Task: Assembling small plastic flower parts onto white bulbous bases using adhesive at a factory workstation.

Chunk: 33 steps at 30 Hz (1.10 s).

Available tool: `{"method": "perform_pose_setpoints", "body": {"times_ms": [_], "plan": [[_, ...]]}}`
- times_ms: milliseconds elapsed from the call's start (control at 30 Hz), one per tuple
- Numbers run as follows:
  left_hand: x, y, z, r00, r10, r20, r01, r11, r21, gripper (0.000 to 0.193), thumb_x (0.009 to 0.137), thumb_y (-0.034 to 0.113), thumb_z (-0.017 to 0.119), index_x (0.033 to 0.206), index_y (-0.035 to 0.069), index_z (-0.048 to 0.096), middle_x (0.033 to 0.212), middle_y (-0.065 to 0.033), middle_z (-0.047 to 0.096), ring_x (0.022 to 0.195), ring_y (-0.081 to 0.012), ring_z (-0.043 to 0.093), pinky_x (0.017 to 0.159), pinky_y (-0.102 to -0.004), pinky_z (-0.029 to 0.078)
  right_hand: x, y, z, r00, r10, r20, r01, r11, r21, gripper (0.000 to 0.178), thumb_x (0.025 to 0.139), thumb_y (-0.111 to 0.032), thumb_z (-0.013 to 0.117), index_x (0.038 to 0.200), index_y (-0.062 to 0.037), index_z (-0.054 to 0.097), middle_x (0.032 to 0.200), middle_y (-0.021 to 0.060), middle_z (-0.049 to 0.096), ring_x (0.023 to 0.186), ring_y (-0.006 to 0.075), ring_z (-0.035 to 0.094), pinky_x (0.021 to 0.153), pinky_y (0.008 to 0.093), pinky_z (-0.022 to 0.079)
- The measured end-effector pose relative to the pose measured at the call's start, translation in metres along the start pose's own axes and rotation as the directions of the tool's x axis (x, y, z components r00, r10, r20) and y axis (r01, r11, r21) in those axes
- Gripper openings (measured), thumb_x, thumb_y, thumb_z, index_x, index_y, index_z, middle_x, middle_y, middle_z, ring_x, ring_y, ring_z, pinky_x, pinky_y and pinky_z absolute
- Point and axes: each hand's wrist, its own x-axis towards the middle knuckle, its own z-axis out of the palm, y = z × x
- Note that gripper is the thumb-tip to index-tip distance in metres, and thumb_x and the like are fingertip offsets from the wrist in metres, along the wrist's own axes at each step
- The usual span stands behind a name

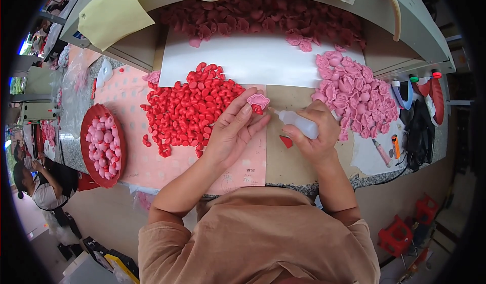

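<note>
Beside the red pile [190, 107], left hand [233, 132] pinches a pink piece [258, 100], right hand [316, 135] grips a squeeze bottle [299, 122].

We see a small pink flower-shaped piece [258, 101] held flat, raised at the edge of the red heap. Just beside it, a white squeeze bottle [300, 123] lies tilted, its nozzle pointing at the piece.

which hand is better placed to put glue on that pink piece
Right. The right hand already grips the squeeze bottle, nozzle aimed at the pink piece. The left hand is busy pinching that piece at its fingertips.
</note>
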Motion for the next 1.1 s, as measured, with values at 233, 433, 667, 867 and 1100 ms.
{"method": "perform_pose_setpoints", "body": {"times_ms": [233,433,667,867,1100], "plan": [[-0.0005,0.0002,0.0012,1.000,0.017,0.000,-0.017,1.000,0.018,0.044,0.094,0.016,0.049,0.136,0.007,0.037,0.122,-0.0082,0.051,0.112,-0.0197,0.052,0.101,-0.0363,0.043,0.0022,-0.0027,0.0018,1.000,0.000,0.000,0.000,0.998,0.068,0.034,0.073,-0.017,0.077,0.092,-0.0008,0.054,0.075,0.0097,0.059,0.059,0.0191,0.053,0.052,0.0276,0.041],[-0.0002,0.0004,0.0013,1.000,0.010,0.010,-0.010,1.000,0.004,0.043,0.095,0.014,0.049,0.136,0.007,0.037,0.123,-0.0069,0.051,0.110,-0.0186,0.053,0.101,-0.0361,0.042,0.0015,-0.0018,0.0017,1.000,0.001,-0.001,-0.001,0.997,0.080,0.034,0.073,-0.017,0.077,0.092,-0.0007,0.054,0.075,0.0099,0.060,0.059,0.0188,0.053,0.052,0.0274,0.041],[-0.0001,0.0003,0.0005,1.000,-0.001,0.015,0.001,1.000,0.006,0.042,0.095,0.014,0.048,0.136,0.008,0.038,0.124,-0.0048,0.050,0.109,-0.0173,0.053,0.103,-0.0377,0.040,0.0006,0.0003,0.0011,1.000,-0.014,-0.001,0.014,0.998,0.054,0.034,0.075,-0.018,0.075,0.094,-0.0003,0.053,0.074,0.0108,0.060,0.058,0.0185,0.052,0.050,0.0271,0.041],[-0.0002,0.0006,0.0000,1.000,-0.030,0.004,0.030,0.999,-0.035,0.042,0.095,0.016,0.048,0.135,0.008,0.039,0.117,-0.0038,0.054,0.103,-0.0149,0.054,0.103,-0.0384,0.039,-0.0003,0.0010,0.0018,0.986,0.118,-0.117,-0.097,0.981,0.171,0.036,0.067,-0.022,0.081,0.085,-0.0021,0.057,0.070,0.0075,0.058,0.055,0.0195,0.050,0.049,0.0287,0.039],[-0.0007,-0.0004,-0.0021,0.998,-0.025,0.056,0.025,1.000,-0.003,0.045,0.095,0.018,0.047,0.137,0.006,0.035,0.123,-0.0079,0.051,0.111,-0.0187,0.052,0.102,-0.0379,0.042,-0.0054,0.0003,0.0038,0.966,0.236,-0.103,-0.197,0.935,0.295,0.032,0.070,-0.021,0.079,0.084,-0.0018,0.057,0.069,0.0075,0.057,0.056,0.0173,0.050,0.050,0.0273,0.038]]}}
